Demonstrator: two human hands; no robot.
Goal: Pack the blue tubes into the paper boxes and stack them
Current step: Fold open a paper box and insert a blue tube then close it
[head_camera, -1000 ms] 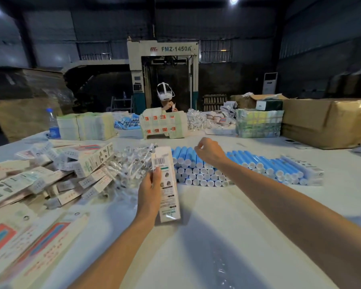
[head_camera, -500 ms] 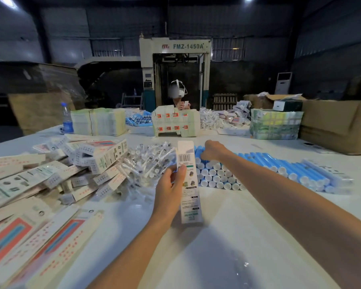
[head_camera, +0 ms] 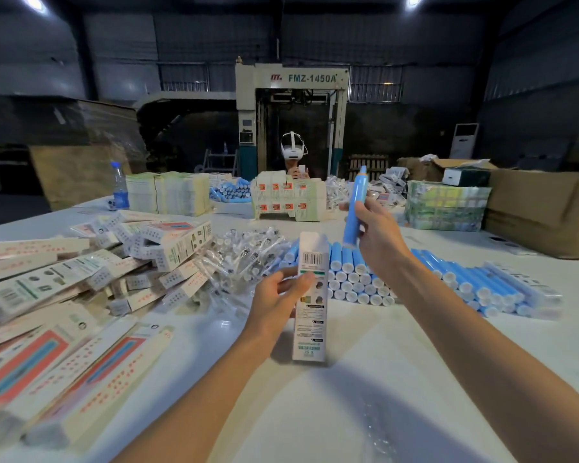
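Loading step, with box and tube both in hand but not yet joined. Left hand wrapped round the middle of an erected paper box, fingers curled across its printed face and clamped on it; box held upright, barcode end up, lower end down toward the white table. Top flap possibly open, though too blurred to say. Right hand closed on a single blue tube, thumb and fingers gripping its lower half; tube raised nearly upright in the air, above and just right of the box, clear of it. Behind the box, the stock of blue tubes lying in rows on the table, white ends facing this way. Off to the left, a heap of cartons and clear packets. Next, most likely: tip the tube over, bring one end to the box mouth, slide it down the length of the carton while bracing with the left hand, then shut the flap. Needs square alignment, given a narrow box with little slack. Stacking not yet reached for this box.
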